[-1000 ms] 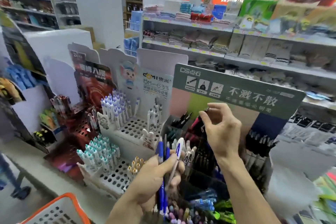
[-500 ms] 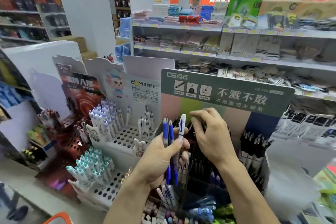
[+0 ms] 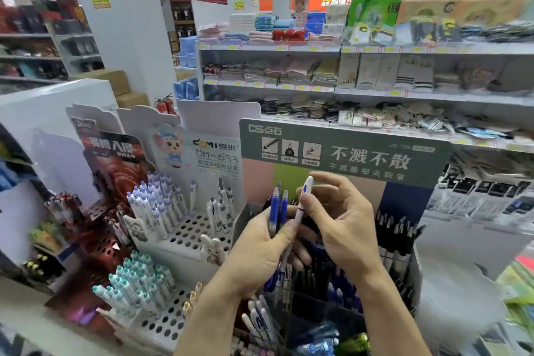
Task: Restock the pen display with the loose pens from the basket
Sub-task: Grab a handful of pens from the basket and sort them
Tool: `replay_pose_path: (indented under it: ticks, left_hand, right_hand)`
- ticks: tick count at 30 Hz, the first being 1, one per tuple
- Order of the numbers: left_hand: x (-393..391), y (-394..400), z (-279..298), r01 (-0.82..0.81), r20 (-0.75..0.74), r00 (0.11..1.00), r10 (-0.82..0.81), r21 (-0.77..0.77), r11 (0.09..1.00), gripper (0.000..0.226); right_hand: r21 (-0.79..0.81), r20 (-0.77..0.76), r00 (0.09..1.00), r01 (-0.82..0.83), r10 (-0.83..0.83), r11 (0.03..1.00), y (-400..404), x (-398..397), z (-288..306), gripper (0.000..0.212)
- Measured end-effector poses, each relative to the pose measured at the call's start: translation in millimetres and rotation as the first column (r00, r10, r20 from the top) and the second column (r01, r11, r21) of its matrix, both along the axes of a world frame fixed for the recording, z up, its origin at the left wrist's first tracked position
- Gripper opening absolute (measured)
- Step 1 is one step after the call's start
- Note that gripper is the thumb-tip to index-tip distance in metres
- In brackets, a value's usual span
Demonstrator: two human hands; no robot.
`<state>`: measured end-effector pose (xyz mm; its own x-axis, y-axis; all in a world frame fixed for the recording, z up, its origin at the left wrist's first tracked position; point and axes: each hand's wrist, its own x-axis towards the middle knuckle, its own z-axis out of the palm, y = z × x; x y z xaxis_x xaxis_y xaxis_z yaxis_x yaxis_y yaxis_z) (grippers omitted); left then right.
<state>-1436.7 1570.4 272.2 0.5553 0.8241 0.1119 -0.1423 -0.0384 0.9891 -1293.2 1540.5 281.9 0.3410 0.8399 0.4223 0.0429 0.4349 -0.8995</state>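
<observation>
Pens fill this moment: the left hand (image 3: 260, 251) grips a small bunch of them upright, two blue pens (image 3: 278, 208) standing side by side with a white pen (image 3: 300, 211) at the right edge of the bunch, its long axis leaning up and to the right. The right hand (image 3: 344, 228) is closed on that white pen, thumb low against the barrel and the forefinger curled over its top end, so the fingers of both hands are clamped on the same pen, one from each side. It looks like the white pen is being drawn out of the bunch, and the move ahead turns on where it must go: the dark pen display (image 3: 398, 243) under the green header card (image 3: 346, 153) lies directly behind and below the hands, nearer the right hand, and its slots take pens roughly upright, so the pen would need only lifting clear and lowering tip-first. To the left stand a white perforated rack (image 3: 185, 231) with purple-capped pens and a lower tier with teal-capped ones (image 3: 135, 286). The hands hide most of the dark display's compartments, so which slot is free cannot be told; the lower ends of the held pens are covered by the left palm, and the basket is not in view.
</observation>
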Motion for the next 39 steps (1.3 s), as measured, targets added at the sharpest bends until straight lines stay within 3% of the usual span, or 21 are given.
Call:
replay_pose_path:
  ticks: [7,11,15,20,24,30,35,37,39]
  left_hand:
    - [-2.2,2.3,-8.3,-0.049,-0.125,0.991,0.052,0.028,0.998,0.023]
    - [-8.4,4.5,-21.3,-0.286,-0.113,0.955,0.276,-0.093,0.954,0.027]
    - [-20.0,7.4,-28.6,-0.437,-0.025,0.896,0.444,-0.235,0.868,0.026]
    - [-36.5,-1.3,-36.6,-0.242,0.061,0.953,0.298,-0.440,0.865,0.038]
    - [-47.1,-10.1,-50.3,-0.202,-0.030,0.978,0.204,-0.350,0.915,0.018]
    - [-50.2,-19.9,-60.7,-0.168,-0.054,0.986,0.160,-0.244,0.955,0.011]
    - [-47.3,-23.4,-59.4,-0.132,0.029,0.989,0.147,-0.303,0.944,0.014]
    - [-47.3,-23.6,-58.4,-0.093,0.050,0.992,0.114,-0.311,0.946,0.015]
    - [-47.9,-22.8,-59.0,-0.062,0.047,0.996,0.079,-0.285,0.956,0.017]
  right_hand:
    - [0.060,-0.003,0.998,0.070,-0.070,0.996,-3.3,16.8,-4.6,0.030]
    - [0.167,-0.058,0.975,0.222,-0.215,0.961,-15.1,22.8,-1.3,0.028]
    - [0.096,0.234,0.963,0.118,-0.138,0.988,-28.1,13.4,-14.9,0.028]
    - [0.025,0.578,0.809,0.112,-0.106,0.993,-33.2,-20.6,-70.4,0.016]
    - [-0.093,0.749,0.662,0.163,-0.039,0.982,-32.5,-31.4,-118.4,0.014]
    - [-0.308,0.781,0.614,0.215,0.117,0.927,-29.9,-42.2,-160.5,0.008]
    - [-0.377,0.759,0.616,0.151,0.211,0.914,-27.1,-44.9,-161.4,0.020]
    - [-0.432,0.687,0.683,0.109,0.249,0.895,-30.4,-44.1,-147.5,0.022]
    - [-0.465,0.511,0.824,0.024,0.246,0.885,-35.3,-42.7,-126.7,0.025]
